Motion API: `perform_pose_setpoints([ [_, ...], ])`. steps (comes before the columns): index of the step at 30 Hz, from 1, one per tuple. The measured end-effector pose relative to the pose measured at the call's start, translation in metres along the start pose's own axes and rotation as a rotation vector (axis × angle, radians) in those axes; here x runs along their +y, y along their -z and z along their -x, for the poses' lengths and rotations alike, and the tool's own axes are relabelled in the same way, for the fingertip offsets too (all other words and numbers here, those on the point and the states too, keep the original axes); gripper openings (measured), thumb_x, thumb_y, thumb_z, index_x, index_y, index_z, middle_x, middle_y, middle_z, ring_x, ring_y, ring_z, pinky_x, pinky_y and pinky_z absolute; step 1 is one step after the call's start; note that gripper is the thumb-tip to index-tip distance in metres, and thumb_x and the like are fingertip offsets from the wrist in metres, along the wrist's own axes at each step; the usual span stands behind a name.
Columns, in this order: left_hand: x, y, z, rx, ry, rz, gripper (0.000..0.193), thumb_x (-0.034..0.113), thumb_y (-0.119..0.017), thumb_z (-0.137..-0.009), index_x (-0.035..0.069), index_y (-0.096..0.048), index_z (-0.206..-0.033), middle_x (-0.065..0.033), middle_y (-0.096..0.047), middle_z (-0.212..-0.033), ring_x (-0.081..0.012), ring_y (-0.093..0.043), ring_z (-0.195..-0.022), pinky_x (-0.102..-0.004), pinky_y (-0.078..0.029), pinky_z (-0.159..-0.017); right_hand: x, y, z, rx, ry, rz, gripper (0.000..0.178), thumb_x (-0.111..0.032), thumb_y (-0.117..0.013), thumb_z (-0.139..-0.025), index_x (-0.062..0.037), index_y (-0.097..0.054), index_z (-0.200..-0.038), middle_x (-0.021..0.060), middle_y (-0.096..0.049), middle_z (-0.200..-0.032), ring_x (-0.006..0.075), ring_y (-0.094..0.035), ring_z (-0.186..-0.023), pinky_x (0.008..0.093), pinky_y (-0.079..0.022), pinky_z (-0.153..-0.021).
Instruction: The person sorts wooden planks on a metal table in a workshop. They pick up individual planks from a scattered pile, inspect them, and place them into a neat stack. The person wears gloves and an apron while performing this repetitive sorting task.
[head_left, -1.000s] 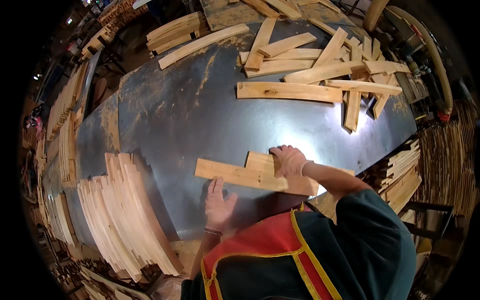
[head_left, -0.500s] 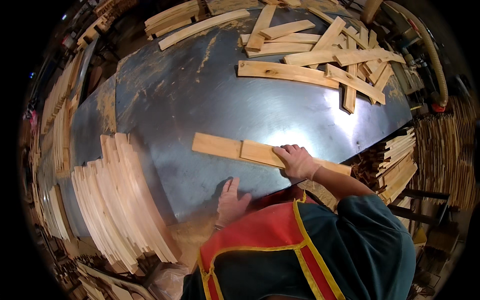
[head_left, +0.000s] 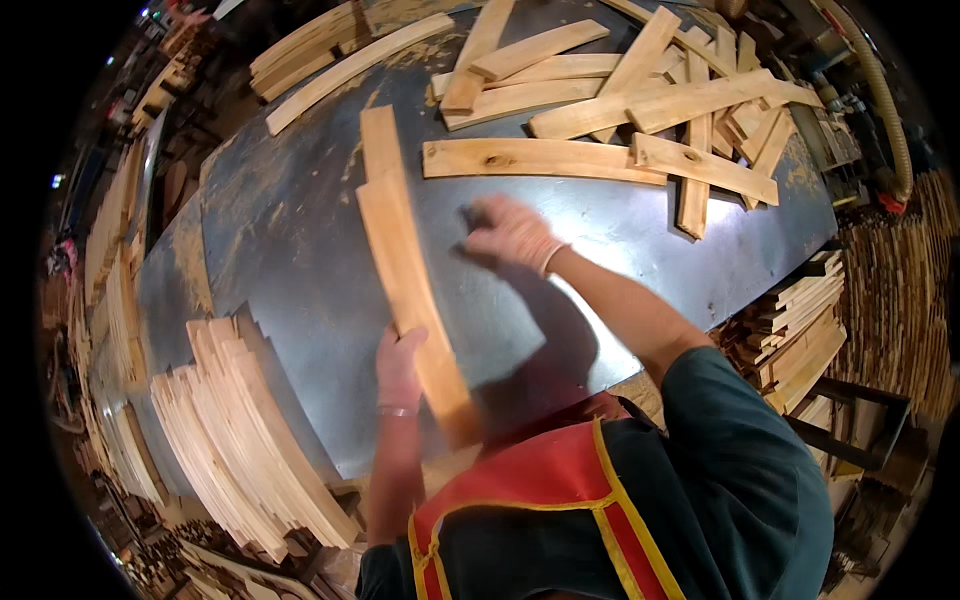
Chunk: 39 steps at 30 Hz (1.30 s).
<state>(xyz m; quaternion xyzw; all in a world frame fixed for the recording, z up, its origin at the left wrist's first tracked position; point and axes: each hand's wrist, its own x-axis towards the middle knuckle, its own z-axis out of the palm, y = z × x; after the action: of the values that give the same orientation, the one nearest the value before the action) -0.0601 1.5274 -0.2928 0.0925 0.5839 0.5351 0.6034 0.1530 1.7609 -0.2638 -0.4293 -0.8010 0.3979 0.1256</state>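
Two overlapping pale wooden slats lie lengthwise away from me on the dark metal table (head_left: 300, 300). The upper slat (head_left: 400, 260) covers most of the lower slat (head_left: 380, 140), whose far end sticks out. Near their close end, my left hand (head_left: 402, 370) grips them by the left edge, thumb on top. My right hand (head_left: 512, 235) is off to their right above the table, slightly smeared by motion. Its thumb and fingers look apart, pointing left toward the slats but not touching them. A small dark patch shows at its fingertips; I cannot make out what it is.
A loose heap of slats (head_left: 600, 110) spreads over the far right of the table. At the near left stands a row of stacked slats (head_left: 250, 430). More stacked wood (head_left: 800, 320) sits beyond the right edge, and a ribbed hose (head_left: 880, 120) hangs at far right.
The slat pair has swung from crosswise to pointing away from me and moved left. My left hand has taken hold of it; my right hand has let go and moved up and left.
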Motion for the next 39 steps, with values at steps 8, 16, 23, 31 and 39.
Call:
perform_pose_setpoints([
  [8, -0.06, -0.002, 0.125, 0.026, 0.158, 0.154, 0.048, 0.017, -0.074, -0.092, 0.0, -0.06, -0.135, -0.0103, -0.071, -0.11, -0.0203, -0.07, -0.089, -0.0348, -0.059, -0.076, 0.105, 0.125, -0.027, -0.034, -0.311, 0.794, 0.074, -0.036, -0.077, -0.083, -0.0122, -0.051, -0.148, 0.0181, -0.063, -0.137, 0.038, -0.059, -0.131, 0.0472, -0.047, -0.109],
  [16, -0.035, 0.041, 0.166, 0.083, 0.087, -0.063, 0.049, 0.013, -0.081, -0.087, -0.001, -0.062, -0.13, -0.0096, -0.074, -0.11, -0.0191, -0.072, -0.094, -0.0336, -0.059, -0.077, 0.044, 0.015, 0.054, -0.479, -0.523, -1.624, 0.069, -0.047, -0.073, -0.092, 0.0038, -0.06, -0.138, 0.0216, -0.07, -0.119, 0.0339, -0.072, -0.097, 0.044, -0.062, -0.087],
  [23, -0.019, 0.169, 0.227, 0.722, -0.241, -1.032, 0.05, 0.016, -0.081, -0.084, 0.001, -0.063, -0.128, -0.0161, -0.07, -0.124, -0.0323, -0.069, -0.111, -0.0419, -0.057, -0.091, -0.003, -0.035, 0.11, -0.359, -0.554, -1.645, 0.051, -0.025, -0.074, -0.094, 0.003, -0.058, -0.134, 0.0176, -0.067, -0.108, 0.033, -0.07, -0.09, 0.0452, -0.063, -0.081],
  [31, -0.035, 0.253, 0.241, 1.091, 0.36, -1.795, 0.08, 0.04, -0.063, -0.102, 0.014, -0.028, -0.168, -0.0155, -0.029, -0.174, -0.0331, -0.032, -0.157, -0.043, -0.03, -0.127, 0.002, -0.007, 0.171, 0.128, -0.324, 0.159, 0.062, -0.028, -0.073, -0.086, -0.0135, -0.054, -0.144, 0.0192, -0.066, -0.121, 0.0384, -0.066, -0.11, 0.0498, -0.053, -0.1],
  [39, -0.028, 0.076, 0.112, 0.352, -0.606, -1.264, 0.084, 0.039, -0.077, -0.089, 0.007, -0.043, -0.158, -0.021, -0.045, -0.161, -0.0363, -0.04, -0.152, -0.0524, -0.035, -0.123, 0.034, 0.053, 0.144, 0.088, -0.217, 0.074, 0.077, -0.041, -0.082, -0.085, -0.01, -0.054, -0.149, 0.022, -0.058, -0.149, 0.0402, -0.054, -0.139, 0.045, -0.044, -0.118],
])
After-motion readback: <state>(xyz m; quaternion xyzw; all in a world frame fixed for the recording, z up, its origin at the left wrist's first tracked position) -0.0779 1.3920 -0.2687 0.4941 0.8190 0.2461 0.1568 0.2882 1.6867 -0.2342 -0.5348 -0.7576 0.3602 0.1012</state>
